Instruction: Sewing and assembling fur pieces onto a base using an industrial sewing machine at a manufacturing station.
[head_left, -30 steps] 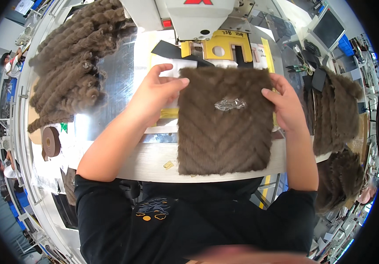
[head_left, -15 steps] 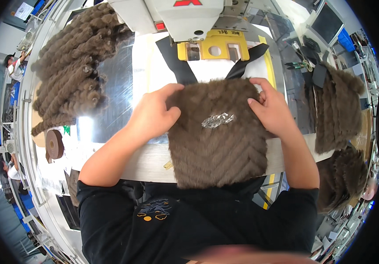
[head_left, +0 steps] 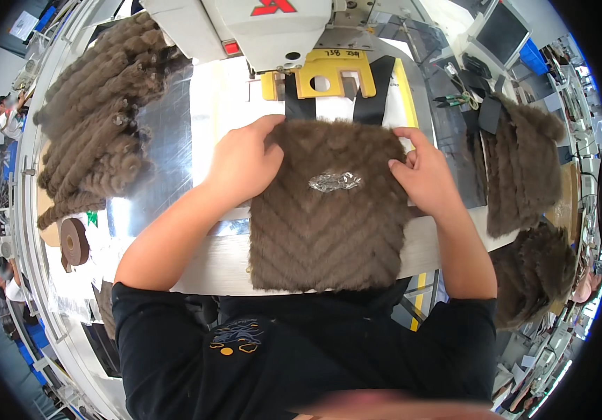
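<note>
A brown fur panel (head_left: 325, 238) with a chevron grain lies at the table's front edge, below a sewing machine head (head_left: 266, 28). My left hand (head_left: 248, 161) pinches its upper left corner; the fingertips are partly sunk in the fur. At the upper right corner, the thumb and bent fingers of my right hand (head_left: 423, 175) grip the panel's edge. A crinkled, shiny, clear patch (head_left: 336, 182) shows in the upper middle of the fur. Two black straps (head_left: 301, 101) run from the panel's top edge toward a yellow clamp plate (head_left: 353, 66) under the machine head.
Ribbed fur pieces (head_left: 105, 105) are heaped at the left, with a brown tape roll (head_left: 74, 241) nearer me. More fur pieces (head_left: 521, 168) are stacked at the right, near scissors (head_left: 458, 99) and a monitor (head_left: 502, 31). Other people sit far left.
The straps, splayed outward before, now run nearly parallel toward the yellow plate. Both hands keep hold of the fur panel's top corners. The whole view has shifted slightly.
</note>
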Demonstrator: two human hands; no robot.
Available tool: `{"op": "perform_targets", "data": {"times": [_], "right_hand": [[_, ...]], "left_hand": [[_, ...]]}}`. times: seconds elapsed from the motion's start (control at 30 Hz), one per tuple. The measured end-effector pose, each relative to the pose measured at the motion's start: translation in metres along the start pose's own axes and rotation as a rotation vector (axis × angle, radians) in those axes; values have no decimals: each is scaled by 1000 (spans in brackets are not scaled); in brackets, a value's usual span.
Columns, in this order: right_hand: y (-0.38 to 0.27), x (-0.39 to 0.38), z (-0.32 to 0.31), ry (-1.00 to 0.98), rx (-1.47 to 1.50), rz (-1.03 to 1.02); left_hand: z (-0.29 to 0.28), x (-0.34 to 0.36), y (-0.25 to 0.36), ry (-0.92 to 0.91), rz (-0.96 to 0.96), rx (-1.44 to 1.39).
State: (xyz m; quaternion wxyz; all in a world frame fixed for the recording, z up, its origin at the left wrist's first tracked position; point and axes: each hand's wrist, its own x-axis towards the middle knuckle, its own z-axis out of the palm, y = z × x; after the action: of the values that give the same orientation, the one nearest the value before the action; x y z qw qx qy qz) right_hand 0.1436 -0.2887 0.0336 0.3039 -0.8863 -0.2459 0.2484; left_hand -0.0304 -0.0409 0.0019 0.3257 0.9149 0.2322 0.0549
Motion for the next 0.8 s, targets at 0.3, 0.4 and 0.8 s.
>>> {"op": "perform_targets", "data": {"times": [0.3,0.4,0.8], "right_hand": [[6,50,4,48,100,-121],[5,57,10,55,74,-189],[16,140,-41,96,455,71]], "left_hand": [[1,5,-8,264,-35,-42],[4,5,-11,306,-3,-32],[12,9,-11,281,117,31]]}}
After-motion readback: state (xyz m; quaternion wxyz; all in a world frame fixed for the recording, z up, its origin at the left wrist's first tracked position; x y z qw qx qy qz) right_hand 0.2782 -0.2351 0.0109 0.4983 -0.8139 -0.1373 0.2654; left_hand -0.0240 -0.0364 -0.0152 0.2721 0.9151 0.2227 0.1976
